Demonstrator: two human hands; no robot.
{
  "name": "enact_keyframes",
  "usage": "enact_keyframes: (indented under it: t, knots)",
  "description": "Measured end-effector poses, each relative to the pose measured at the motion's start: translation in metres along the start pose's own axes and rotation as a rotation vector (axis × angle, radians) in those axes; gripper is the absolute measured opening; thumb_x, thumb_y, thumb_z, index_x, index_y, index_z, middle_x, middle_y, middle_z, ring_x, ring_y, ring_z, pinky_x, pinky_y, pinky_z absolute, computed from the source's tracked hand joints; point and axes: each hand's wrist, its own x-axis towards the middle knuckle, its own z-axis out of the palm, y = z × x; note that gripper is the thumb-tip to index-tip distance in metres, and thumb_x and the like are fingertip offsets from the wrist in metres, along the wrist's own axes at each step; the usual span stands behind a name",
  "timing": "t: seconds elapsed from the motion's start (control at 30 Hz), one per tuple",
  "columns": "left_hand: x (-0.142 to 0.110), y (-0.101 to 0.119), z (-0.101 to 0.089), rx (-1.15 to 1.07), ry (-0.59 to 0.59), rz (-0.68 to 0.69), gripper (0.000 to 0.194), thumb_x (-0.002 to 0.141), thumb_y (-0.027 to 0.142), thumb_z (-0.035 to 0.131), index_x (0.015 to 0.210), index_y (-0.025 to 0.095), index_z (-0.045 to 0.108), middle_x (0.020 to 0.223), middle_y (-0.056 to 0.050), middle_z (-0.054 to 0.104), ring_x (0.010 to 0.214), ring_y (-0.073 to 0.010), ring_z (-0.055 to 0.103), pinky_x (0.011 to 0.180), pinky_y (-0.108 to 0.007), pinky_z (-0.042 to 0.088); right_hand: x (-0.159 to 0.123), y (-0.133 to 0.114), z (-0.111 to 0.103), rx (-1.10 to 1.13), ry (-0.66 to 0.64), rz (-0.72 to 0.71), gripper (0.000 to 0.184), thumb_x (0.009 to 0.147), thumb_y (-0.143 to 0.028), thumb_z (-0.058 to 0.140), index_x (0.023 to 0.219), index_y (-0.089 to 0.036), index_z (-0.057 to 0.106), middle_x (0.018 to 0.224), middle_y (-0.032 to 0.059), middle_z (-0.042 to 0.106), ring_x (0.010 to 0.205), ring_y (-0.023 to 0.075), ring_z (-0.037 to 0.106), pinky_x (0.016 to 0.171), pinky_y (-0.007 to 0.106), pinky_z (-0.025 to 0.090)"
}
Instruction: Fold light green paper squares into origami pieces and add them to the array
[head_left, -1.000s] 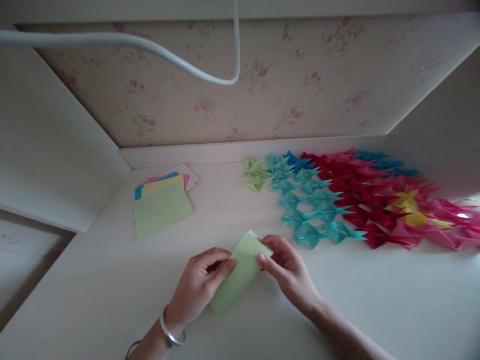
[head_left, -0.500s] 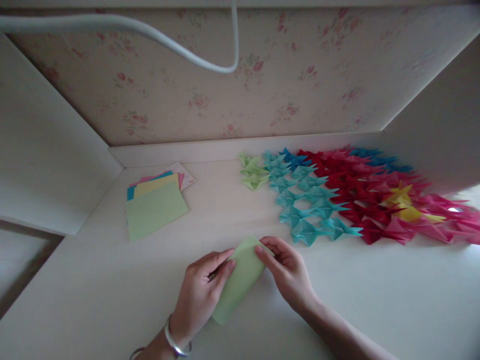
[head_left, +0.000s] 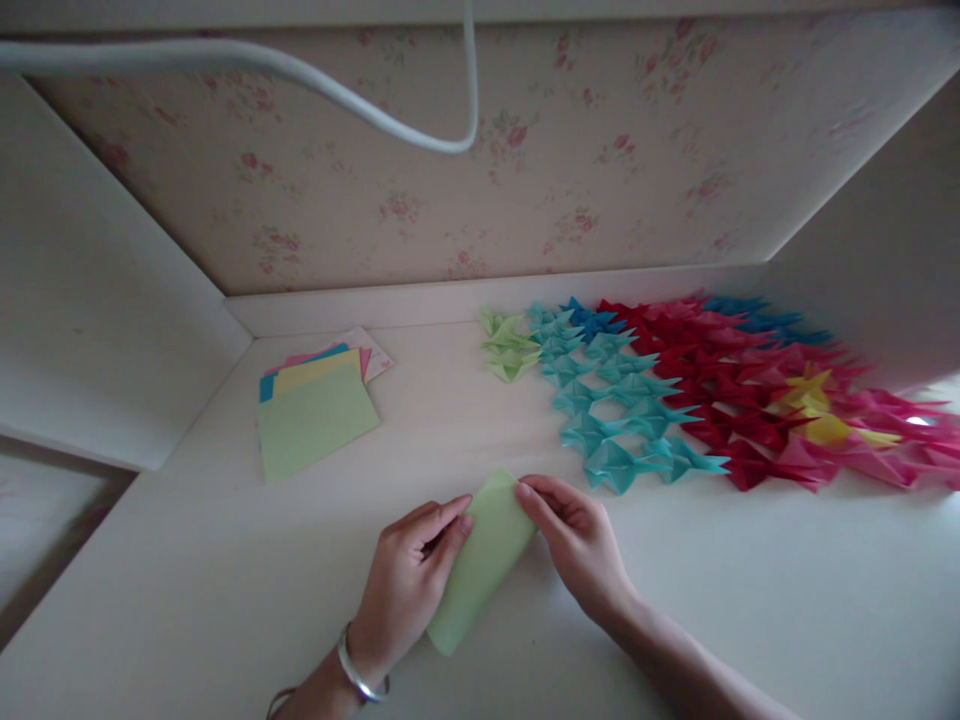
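Observation:
Between my hands is a light green sheet of origami paper (head_left: 487, 565), folded into a long rectangle and tilted, its upper end away from me. My left hand (head_left: 411, 570) pinches its left edge between thumb and fingers; a silver bracelet circles that wrist. At the upper right corner, my right hand (head_left: 574, 530) pinches the paper with thumb and index finger, the other fingers curled beneath. The underside of the paper is hidden.
A stack of coloured paper sheets (head_left: 319, 420), green on top, lies at the left. Rows of folded paper cranes stand at the right: light green (head_left: 510, 355), turquoise (head_left: 615, 465), red (head_left: 750, 440), and others. A white cable (head_left: 360, 108) hangs before the flowered wall (head_left: 420, 230).
My right thumb has drawn back from the paper's face to its upper right corner. The left hand keeps its grip; the view has shifted slightly.

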Motion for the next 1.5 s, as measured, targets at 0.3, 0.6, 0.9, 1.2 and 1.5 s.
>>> enact_keyframes:
  t: [0.3, 0.6, 0.9, 1.2, 1.5]
  knots:
    - [-0.0006, -0.0020, 0.0019, 0.025, 0.008, 0.038, 0.027, 0.096, 0.027, 0.056, 0.116, 0.021, 0.073, 0.090, -0.005, 0.077, 0.079, -0.0159, 0.071, 0.072, -0.021, 0.056, 0.0021, 0.0007, 0.0000, -0.003, -0.008, 0.071, 0.039, 0.082, -0.050, 0.070, 0.108, -0.022, 0.078, 0.112, 0.0078, 0.077, 0.105, 0.0281, 0.069, 0.089, 0.035, 0.054]
    - [-0.0001, -0.0069, 0.0016, 0.028, -0.003, 0.028, 0.025, 0.096, 0.027, 0.057, 0.114, 0.020, 0.074, 0.084, -0.003, 0.075, 0.074, -0.0133, 0.070, 0.069, -0.019, 0.054, 0.0022, -0.0006, -0.0003, -0.068, -0.043, 0.075, 0.031, 0.084, -0.047, 0.069, 0.101, -0.024, 0.080, 0.103, 0.0048, 0.079, 0.097, 0.0262, 0.071, 0.083, 0.031, 0.054]
    - [0.0005, -0.0059, 0.0012, 0.037, -0.027, 0.052, 0.024, 0.096, 0.026, 0.058, 0.112, 0.020, 0.075, 0.076, -0.002, 0.072, 0.067, -0.0115, 0.067, 0.065, -0.018, 0.052, 0.0022, 0.0038, 0.0016, -0.054, -0.002, 0.098, 0.030, 0.083, -0.047, 0.070, 0.096, -0.022, 0.080, 0.092, 0.0049, 0.079, 0.087, 0.0228, 0.070, 0.074, 0.027, 0.053]
    - [-0.0014, -0.0032, 0.0002, 0.030, -0.036, 0.045, 0.025, 0.095, 0.026, 0.058, 0.113, 0.020, 0.074, 0.076, -0.002, 0.072, 0.067, -0.0116, 0.067, 0.065, -0.017, 0.053, 0.0012, 0.0047, 0.0007, -0.086, -0.026, 0.096, 0.031, 0.085, -0.047, 0.068, 0.100, -0.023, 0.080, 0.087, 0.0042, 0.079, 0.083, 0.0223, 0.068, 0.071, 0.027, 0.051]
    - [-0.0033, -0.0045, 0.0009, 0.051, -0.035, 0.077, 0.024, 0.095, 0.023, 0.058, 0.113, 0.023, 0.074, 0.081, -0.003, 0.075, 0.072, -0.0131, 0.071, 0.072, -0.018, 0.057, 0.0002, 0.0035, 0.0022, -0.048, -0.051, 0.130, 0.038, 0.083, -0.049, 0.068, 0.106, -0.021, 0.078, 0.090, 0.0062, 0.079, 0.083, 0.0228, 0.069, 0.070, 0.027, 0.052]
